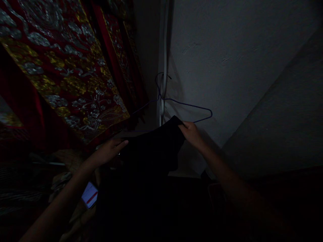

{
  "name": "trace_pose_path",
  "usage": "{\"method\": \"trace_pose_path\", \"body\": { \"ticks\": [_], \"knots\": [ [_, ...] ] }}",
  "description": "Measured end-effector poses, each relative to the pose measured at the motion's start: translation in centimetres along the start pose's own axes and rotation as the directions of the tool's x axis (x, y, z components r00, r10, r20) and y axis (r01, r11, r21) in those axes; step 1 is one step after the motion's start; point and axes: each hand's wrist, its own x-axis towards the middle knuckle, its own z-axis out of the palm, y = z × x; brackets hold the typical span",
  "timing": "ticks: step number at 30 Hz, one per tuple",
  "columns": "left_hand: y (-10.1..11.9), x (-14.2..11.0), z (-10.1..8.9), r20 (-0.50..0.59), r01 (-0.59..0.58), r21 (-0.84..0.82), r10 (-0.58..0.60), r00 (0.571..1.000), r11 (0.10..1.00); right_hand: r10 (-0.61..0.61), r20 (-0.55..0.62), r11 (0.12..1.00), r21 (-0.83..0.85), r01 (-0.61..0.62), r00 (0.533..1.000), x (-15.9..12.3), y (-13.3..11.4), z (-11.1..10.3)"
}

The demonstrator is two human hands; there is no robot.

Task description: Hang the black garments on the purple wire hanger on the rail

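Note:
A black garment [148, 154] hangs down between my two hands, its exact kind lost in the dark. My left hand [109, 150] is closed on its upper left edge, thumb lying on top. My right hand [191, 132] pinches the raised upper right corner, higher than the left. Just behind the cloth is a thin blue-purple wire hanger [188, 104], its hook at a pale vertical pipe or cord. Part of the hanger's lower bar is covered by the garment; whether the cloth is over the bar I cannot tell.
Red cloth [75, 77] with gold and silver sequin embroidery hangs at the left. A grey wall [227, 60] stands behind and to the right. At lower left, a lit phone-like screen [89, 195] shows among dim clutter. The bottom of the view is very dark.

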Motion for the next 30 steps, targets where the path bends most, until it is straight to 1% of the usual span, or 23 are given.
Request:
{"method": "trace_pose_path", "body": {
  "ticks": [3, 5, 7, 9, 11, 13, 14, 15, 16, 17, 18, 19, 21, 22, 23, 24, 26, 28, 30],
  "knots": [
    [0.4, 0.9, 0.2, 0.013, -0.087, -0.035, 0.087, 0.996, 0.996, -0.006, 0.009, 0.996, -0.091, 0.006, 1.0, -0.4, -1.2, -2.1],
    [0.8, 1.2, 0.2, -0.069, -0.145, -0.022, 0.143, 0.987, 0.989, -0.01, 0.022, 0.987, -0.159, 0.013, 1.0, -0.5, -2.0, -2.9],
    [1.5, 1.3, 0.0, -0.186, -0.187, 0.01, 0.185, 0.965, 0.982, 0.005, 0.044, 0.983, -0.185, 0.003, 0.999, -0.7, -2.4, -3.2],
    [2.8, 1.6, -0.2, -0.283, -0.234, 0.04, 0.236, 0.93, 0.971, 0.032, 0.071, 0.987, -0.161, -0.02, 0.997, -1.0, -2.6, -3.0],
    [4.4, 2.2, -0.5, -0.342, -0.303, 0.052, 0.302, 0.89, 0.952, 0.026, 0.085, 0.991, -0.136, -0.014, 0.996, -1.5, -2.5, -2.5],
    [6.1, 3.2, -0.6, -0.397, -0.371, 0.063, 0.364, 0.843, 0.926, -0.03, 0.076, 0.992, -0.122, 0.039, 0.997, -2.1, -2.4, -1.9],
    [6.8, 3.8, -0.6, -0.435, -0.389, 0.066, 0.377, 0.818, 0.919, -0.074, 0.075, 0.989, -0.122, 0.083, 0.994, -2.4, -2.3, -1.7],
    [7.3, 4.4, -0.6, -0.475, -0.391, 0.064, 0.372, 0.797, 0.918, -0.126, 0.067, 0.983, -0.123, 0.134, 0.99, -2.5, -2.2, -1.7],
    [7.7, 4.9, -0.6, -0.502, -0.381, 0.062, 0.359, 0.787, 0.922, -0.18, 0.047, 0.975, -0.126, 0.185, 0.982, -2.6, -2.1, -1.8],
    [7.9, 5.4, -0.6, -0.516, -0.366, 0.062, 0.344, 0.784, 0.928, -0.228, 0.007, 0.965, -0.133, 0.227, 0.974, -2.6, -1.9, -2.1],
    [8.0, 5.7, -0.6, -0.515, -0.352, 0.069, 0.335, 0.789, 0.934, -0.263, -0.061, 0.957, -0.144, 0.252, 0.963, -2.4, -1.7, -2.7],
    [8.0, 6.0, -0.6, -0.504, -0.34, 0.087, 0.336, 0.796, 0.936, -0.278, -0.157, 0.955, -0.15, 0.255, 0.948, -2.0, -1.4, -3.4],
    [7.9, 6.3, -0.6, -0.476, -0.338, 0.155, 0.37, 0.798, 0.928, -0.231, -0.368, 0.972, -0.119, 0.2, 0.901, -0.9, -0.7, -5.2],
    [7.9, 6.3, -0.7, -0.466, -0.342, 0.189, 0.39, 0.794, 0.921, -0.184, -0.437, 0.983, -0.085, 0.163, 0.88, -0.2, -0.4, -6.2],
    [7.9, 6.3, -0.9, -0.454, -0.344, 0.218, 0.407, 0.793, 0.913, -0.14, -0.466, 0.99, -0.053, 0.131, 0.874, 0.5, -0.2, -7.1],
    [8.0, 6.2, -1.0, -0.44, -0.344, 0.245, 0.42, 0.793, 0.906, -0.11, -0.456, 0.994, -0.031, 0.107, 0.883, 1.2, 0.0, -8.0],
    [8.1, 6.2, -1.5, -0.436, -0.329, 0.285, 0.427, 0.792, 0.9, -0.088, -0.366, 0.996, -0.023, 0.086, 0.927, 2.2, -0.2, -9.4],
    [7.9, 6.2, -2.3, -0.486, -0.291, 0.304, 0.41, 0.771, 0.907, -0.06, -0.249, 0.998, -0.002, 0.062, 0.967, 2.4, -0.9, -10.5],
    [7.2, 6.3, -3.1, -0.559, -0.228, 0.276, 0.349, 0.752, 0.934, 0.018, -0.12, 0.997, 0.075, -0.009, 0.993, 1.9, -1.8, -11.4]
  ]
}}
